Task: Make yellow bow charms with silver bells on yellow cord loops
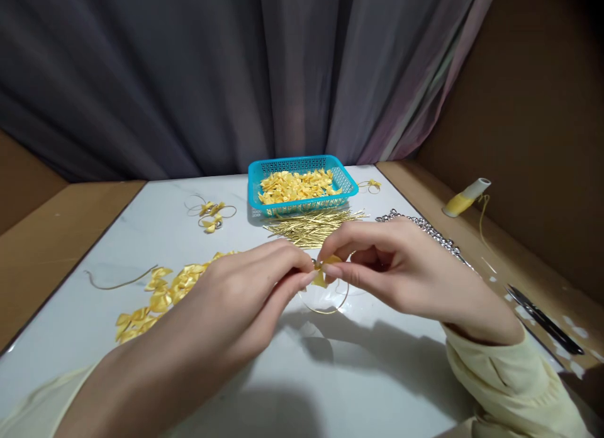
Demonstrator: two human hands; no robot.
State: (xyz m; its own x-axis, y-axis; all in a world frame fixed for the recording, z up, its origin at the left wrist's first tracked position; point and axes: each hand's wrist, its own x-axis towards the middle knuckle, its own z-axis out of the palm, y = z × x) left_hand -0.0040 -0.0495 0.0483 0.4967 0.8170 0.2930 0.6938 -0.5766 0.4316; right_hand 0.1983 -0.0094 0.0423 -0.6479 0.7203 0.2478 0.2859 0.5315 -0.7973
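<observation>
Both hands meet above the white table, fingertips nearly touching. My left hand (257, 287) pinches the left side of a small yellow bow (319, 277) by a silvery bead. My right hand (391, 268) pinches the same bow from the right, thumb and forefinger closed on it. A thin gold wire loop (330, 311) hangs below the bow, over the table. The fingertips partly hide the bow and the bead. Behind the hands lies a pile of gold wire pieces (309, 227). Several loose yellow bows (160, 297) lie beside my left forearm.
A blue basket (350, 190) of yellow bows stands at the back of the white table (127, 243). Finished-looking loops with bows (212, 223) lie at back left. Silver beads (431, 231), a yellow thread spool (465, 197) and black snips (545, 320) are on the right.
</observation>
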